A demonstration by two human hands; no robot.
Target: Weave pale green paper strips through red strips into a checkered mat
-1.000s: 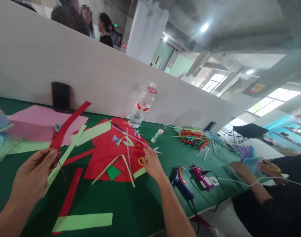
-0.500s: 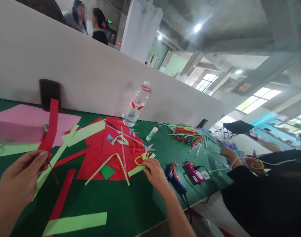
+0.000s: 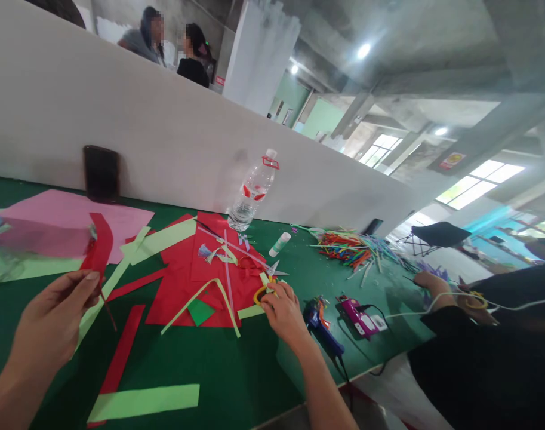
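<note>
Head view: nearest us, our left hand [image 3: 55, 316] pinches a red strip [image 3: 103, 242], its long axis rising from the grip and bending near the top. Our right hand [image 3: 285, 313], the nearer to the yellow-handled scissors [image 3: 272, 276], clamps their handles beside the red paper [image 3: 167, 301] on the table [image 3: 236, 382]; they extend beyond that grip, long axis running away from us, parted blades pointing forward and slightly right, towards the glue stick [image 3: 280, 245].

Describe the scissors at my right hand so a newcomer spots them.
Find the clear bottle on the green table. Red paper sheets lie nearer you; by their right edge, at your right hand, are the scissors. Yellow handles and spread, pointed blades set them apart from the flat paper.
</note>
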